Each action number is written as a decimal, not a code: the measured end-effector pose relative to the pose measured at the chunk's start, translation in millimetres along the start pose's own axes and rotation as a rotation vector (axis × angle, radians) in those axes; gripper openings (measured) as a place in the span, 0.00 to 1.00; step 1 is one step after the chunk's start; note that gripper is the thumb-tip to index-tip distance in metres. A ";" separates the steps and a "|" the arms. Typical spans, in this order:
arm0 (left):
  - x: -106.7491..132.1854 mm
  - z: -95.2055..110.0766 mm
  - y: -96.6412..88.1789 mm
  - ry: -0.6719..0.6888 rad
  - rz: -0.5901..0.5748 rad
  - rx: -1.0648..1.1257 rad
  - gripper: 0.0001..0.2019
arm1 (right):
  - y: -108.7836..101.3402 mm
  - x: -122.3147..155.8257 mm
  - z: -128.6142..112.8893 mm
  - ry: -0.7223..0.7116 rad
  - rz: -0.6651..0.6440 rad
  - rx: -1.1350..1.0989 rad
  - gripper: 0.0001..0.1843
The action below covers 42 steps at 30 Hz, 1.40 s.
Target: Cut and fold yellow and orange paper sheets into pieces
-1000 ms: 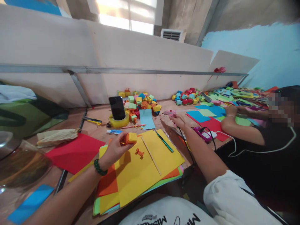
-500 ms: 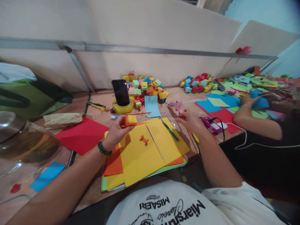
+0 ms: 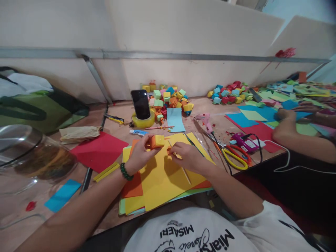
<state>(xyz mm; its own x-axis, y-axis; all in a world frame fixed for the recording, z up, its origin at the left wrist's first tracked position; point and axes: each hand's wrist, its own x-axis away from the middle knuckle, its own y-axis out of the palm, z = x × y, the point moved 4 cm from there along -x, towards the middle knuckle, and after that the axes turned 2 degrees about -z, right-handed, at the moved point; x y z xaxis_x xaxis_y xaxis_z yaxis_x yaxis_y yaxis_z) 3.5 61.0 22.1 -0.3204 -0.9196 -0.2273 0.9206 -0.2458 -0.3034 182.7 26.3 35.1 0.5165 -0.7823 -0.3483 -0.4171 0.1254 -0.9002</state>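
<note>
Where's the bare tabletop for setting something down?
Bare table lies between the green bag and the utility knife; a narrower gap separates the left cube pile from the right cube pile. It's crowded around the scissors, pink glue gun and purple device.

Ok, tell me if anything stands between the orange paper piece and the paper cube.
Nothing visible does. An open gap separates the orange paper piece in the right hand from the yellow-and-orange paper cube in the left hand; the thin stick lies below on the yellow sheet.
</note>
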 end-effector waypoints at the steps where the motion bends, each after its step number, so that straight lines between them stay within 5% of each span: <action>1: 1.6 1.4 1.6 0.011 -0.004 -0.030 0.17 | -11.8 2.4 -1.3 -0.005 0.162 -0.058 0.06; 3: 4.7 4.2 4.5 0.033 -0.009 -0.076 0.16 | -33.1 8.3 -9.1 -0.048 0.435 -0.116 0.08; 5: 7.4 7.2 7.6 0.055 -0.014 -0.107 0.15 | -43.2 10.8 -20.3 -0.126 0.531 -0.116 0.09; 14: 15.7 20.2 16.2 0.097 0.003 -0.238 0.13 | -25.1 8.8 -22.5 -0.172 0.446 -0.104 0.08; 42: 18.9 19.4 17.9 0.191 -0.013 -0.341 0.13 | -27.2 9.0 -30.6 -0.206 0.269 -0.135 0.11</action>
<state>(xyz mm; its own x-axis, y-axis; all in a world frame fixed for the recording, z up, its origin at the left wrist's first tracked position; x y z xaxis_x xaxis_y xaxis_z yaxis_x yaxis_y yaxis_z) 18.2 33.4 30.3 -0.3966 -0.8356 -0.3801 0.7996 -0.1111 -0.5901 175.8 -2.8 64.5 0.5090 -0.5912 -0.6257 -0.6465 0.2174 -0.7313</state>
